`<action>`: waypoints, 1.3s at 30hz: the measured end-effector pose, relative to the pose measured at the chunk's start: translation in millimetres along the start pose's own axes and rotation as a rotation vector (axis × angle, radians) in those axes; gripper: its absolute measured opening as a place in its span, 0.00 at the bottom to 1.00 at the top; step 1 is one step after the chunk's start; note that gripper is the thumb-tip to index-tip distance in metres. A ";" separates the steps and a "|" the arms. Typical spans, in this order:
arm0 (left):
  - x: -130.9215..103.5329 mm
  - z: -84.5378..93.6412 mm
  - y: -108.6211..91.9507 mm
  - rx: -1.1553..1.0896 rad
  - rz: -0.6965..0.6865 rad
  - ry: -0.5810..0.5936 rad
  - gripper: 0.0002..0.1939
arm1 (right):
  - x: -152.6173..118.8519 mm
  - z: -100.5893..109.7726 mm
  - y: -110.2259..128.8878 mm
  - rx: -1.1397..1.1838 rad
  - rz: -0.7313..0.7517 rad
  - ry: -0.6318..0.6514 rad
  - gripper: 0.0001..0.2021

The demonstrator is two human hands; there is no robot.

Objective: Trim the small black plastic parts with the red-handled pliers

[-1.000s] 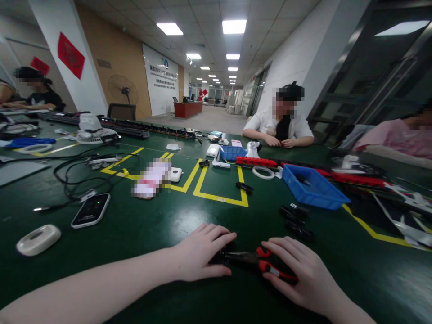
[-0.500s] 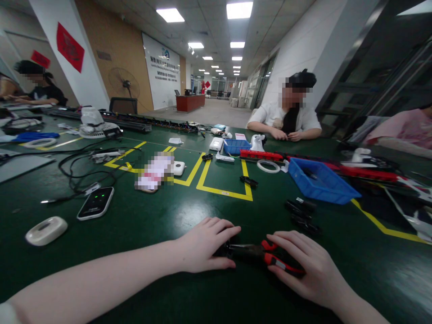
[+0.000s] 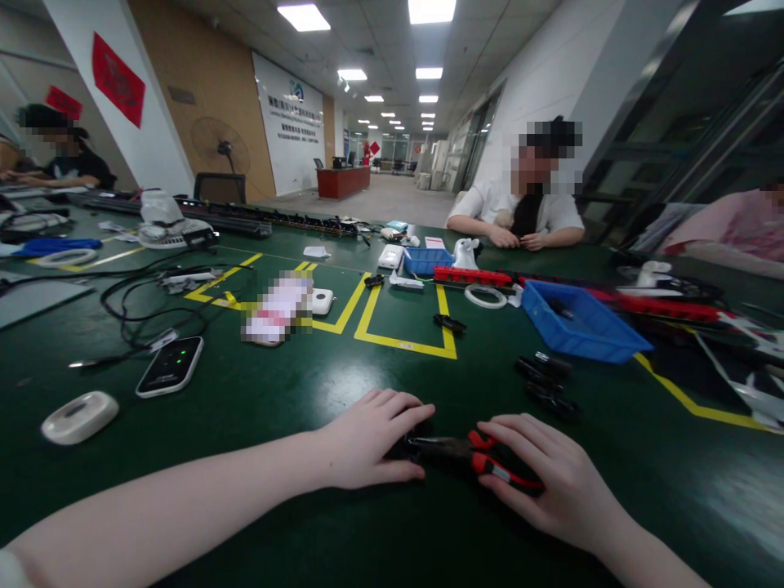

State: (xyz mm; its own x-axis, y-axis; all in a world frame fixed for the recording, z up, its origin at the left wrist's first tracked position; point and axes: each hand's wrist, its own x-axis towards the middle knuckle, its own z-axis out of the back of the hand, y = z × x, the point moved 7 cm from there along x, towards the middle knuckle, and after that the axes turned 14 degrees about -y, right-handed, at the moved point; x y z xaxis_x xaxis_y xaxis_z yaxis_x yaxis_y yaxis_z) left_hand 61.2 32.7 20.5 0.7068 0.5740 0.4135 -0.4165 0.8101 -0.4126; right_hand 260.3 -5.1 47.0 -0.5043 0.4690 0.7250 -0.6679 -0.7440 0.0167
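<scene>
The right hand (image 3: 551,482) is lying palm down over the handles of a pair of pliers with red and black handles and a dark metal nose (image 3: 469,453). Its fingers are curling loosely over the red handles, touching them, but I cannot tell if they are gripping tight. The left hand (image 3: 367,441) is resting flat at the nose end of the pliers, fingers bent over something small and dark that is hidden under them. I cannot tell what it is or if the hand is holding it.

The pliers are lying flat on the dark green tabletop (image 3: 275,392), close to the near edge, about in the middle, with the nose pointing left.

Just past the right hand, a few small black plastic parts (image 3: 545,384) are lying on the tabletop. Farther back on the right, an open blue plastic bin (image 3: 579,322) is sitting beside a yellow tape line. A box of yellow tape lines (image 3: 404,322) is lying in the middle of the tabletop, with one small black part (image 3: 449,323) inside it.

To the left, a flat black device with green lights (image 3: 170,366) and a white oval gadget (image 3: 79,416) are lying near the left edge, by some loose black cables (image 3: 140,306).

At the far edge, a person in a white shirt (image 3: 520,212) is sitting with both hands together.
</scene>
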 end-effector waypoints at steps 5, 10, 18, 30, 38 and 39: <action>0.3 0.9 -1.5 0.008 -0.002 -0.001 0.38 | 0.6 1.9 -1.5 0.007 0.005 -0.003 0.19; -0.3 0.3 -0.8 0.005 0.003 0.014 0.38 | -0.8 4.9 -4.5 -0.023 0.012 0.031 0.19; -0.1 1.1 -0.8 0.001 0.016 0.022 0.38 | -0.9 3.8 -5.1 -0.011 0.015 0.013 0.20; -0.3 0.1 -0.4 -0.006 0.011 0.014 0.38 | -11.3 -0.7 -13.8 0.042 -0.058 0.012 0.22; -0.8 -0.3 0.2 -0.006 0.016 0.004 0.38 | -11.5 -4.0 -11.4 0.045 -0.069 0.009 0.21; -0.9 -0.3 0.3 -0.009 0.017 0.004 0.38 | -11.8 -4.3 -11.2 0.044 -0.072 0.011 0.21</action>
State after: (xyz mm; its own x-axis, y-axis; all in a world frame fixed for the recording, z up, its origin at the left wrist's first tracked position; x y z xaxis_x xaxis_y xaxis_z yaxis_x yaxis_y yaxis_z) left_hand 60.6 32.4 19.8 0.7017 0.5873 0.4033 -0.4236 0.7991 -0.4265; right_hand 271.3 -0.3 35.3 -0.4622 0.5272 0.7131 -0.6782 -0.7282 0.0988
